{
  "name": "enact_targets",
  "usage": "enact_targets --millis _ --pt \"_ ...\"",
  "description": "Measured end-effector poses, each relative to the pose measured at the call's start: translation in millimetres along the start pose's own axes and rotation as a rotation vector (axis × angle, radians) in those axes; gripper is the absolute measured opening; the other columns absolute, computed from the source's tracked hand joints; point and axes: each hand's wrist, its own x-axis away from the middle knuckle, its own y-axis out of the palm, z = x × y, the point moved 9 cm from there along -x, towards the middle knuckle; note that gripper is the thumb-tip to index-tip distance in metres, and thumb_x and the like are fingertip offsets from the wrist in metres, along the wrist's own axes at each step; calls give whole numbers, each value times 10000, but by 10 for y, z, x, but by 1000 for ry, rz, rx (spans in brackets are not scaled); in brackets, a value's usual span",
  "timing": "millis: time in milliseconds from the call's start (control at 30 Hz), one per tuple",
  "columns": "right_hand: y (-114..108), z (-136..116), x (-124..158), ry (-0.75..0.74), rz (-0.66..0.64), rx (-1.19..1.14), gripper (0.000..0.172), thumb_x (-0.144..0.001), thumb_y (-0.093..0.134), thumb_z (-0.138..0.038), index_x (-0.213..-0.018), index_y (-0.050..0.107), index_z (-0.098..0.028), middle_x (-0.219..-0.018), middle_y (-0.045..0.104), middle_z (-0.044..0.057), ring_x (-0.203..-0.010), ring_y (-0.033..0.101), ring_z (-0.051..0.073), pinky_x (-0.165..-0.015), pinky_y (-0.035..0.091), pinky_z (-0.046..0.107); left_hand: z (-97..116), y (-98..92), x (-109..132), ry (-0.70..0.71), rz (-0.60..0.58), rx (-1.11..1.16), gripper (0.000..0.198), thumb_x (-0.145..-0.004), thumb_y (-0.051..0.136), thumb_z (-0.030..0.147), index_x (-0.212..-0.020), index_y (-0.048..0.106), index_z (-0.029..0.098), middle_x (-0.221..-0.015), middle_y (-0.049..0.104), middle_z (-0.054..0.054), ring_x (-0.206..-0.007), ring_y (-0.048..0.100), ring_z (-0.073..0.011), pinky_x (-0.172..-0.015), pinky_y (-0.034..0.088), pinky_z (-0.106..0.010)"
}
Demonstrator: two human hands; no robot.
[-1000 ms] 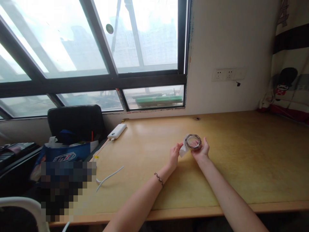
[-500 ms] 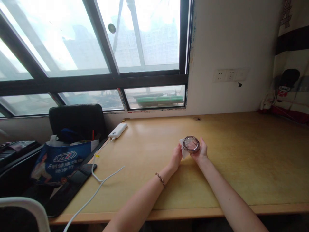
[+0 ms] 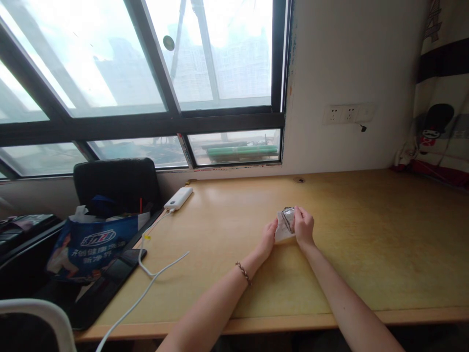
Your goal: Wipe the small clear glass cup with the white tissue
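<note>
Over the middle of the desk, my left hand [image 3: 268, 238] is closed on a white tissue [image 3: 282, 233] that looks like thin paper. My right hand [image 3: 304, 226] grips a small clear glass vessel [image 3: 288, 218] with a thick, faceted, shiny rim. The vessel is tilted and lies against the tissue. Whether it is a cup or a dish I cannot tell, as my right fingers and the tissue cover part of it. A braided bracelet [image 3: 243, 273] circles my left wrist.
The wooden desk [image 3: 366, 254] stands against the window and wall. A white power bank [image 3: 179, 198] with a white cable [image 3: 156, 276] lies on its left side. Further left are a black chair [image 3: 116, 183] and a blue bag [image 3: 97, 249]. Wall sockets [image 3: 342, 114] are at right.
The glass vessel has turned from facing me with its round opening to a tilted, side-on position. My right hand has rotated over its right side. My left hand stays nearly in place.
</note>
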Motion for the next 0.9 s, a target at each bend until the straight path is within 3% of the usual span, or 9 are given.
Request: enact_targets --millis 100,233,367,533,667,900 --pt "77 -211 83 -178 -61 212 290 -740 518 -353 -498 448 -207 -435 401 -31 -443 327 113 -484 203 251 -73 38 32 -104 -15 127 448 -710 523 476 -905 609 82 -756 636 -63 -646 574 -151 -602 432 -256" --pt "276 -333 179 -293 -249 244 214 -692 583 -306 -521 503 -204 -490 425 -15 -490 341 117 -532 218 247 -98 77 78 -212 9 295 392 -718 545 415 -931 592 89 -744 626 -70 -609 571 -140 -542 437 -233" --pt "312 -441 190 -365 -284 265 210 -682 599 -327 -524 538 -203 -526 457 7 -564 378 138 -583 262 245 -7 50 73 -149 20 405 269 -722 559 312 -856 599 81 -772 621 -77 -655 576 -144 -595 456 -240" --pt "460 -582 268 -578 -365 638 157 -734 544 -348 -702 613 -210 -692 588 40 -737 427 185 -709 307 291 165 -77 25 -9 24 518 175 -703 568 196 -839 591 89 -847 615 -75 -738 575 -135 -686 448 -229" --pt "563 -456 294 -594 -446 788 155 -731 550 -312 -856 602 -237 -821 616 30 -774 479 183 -679 345 272 218 -210 -29 44 82 565 176 -697 574 183 -856 591 109 -859 616 -68 -762 574 -129 -707 441 -217" --pt "616 -237 308 -525 -525 740 158 -784 464 -207 -901 570 -218 -872 613 24 -722 560 137 -656 392 224 131 -328 -83 52 149 411 167 -680 604 243 -813 609 141 -835 631 -53 -739 575 -134 -684 445 -217"
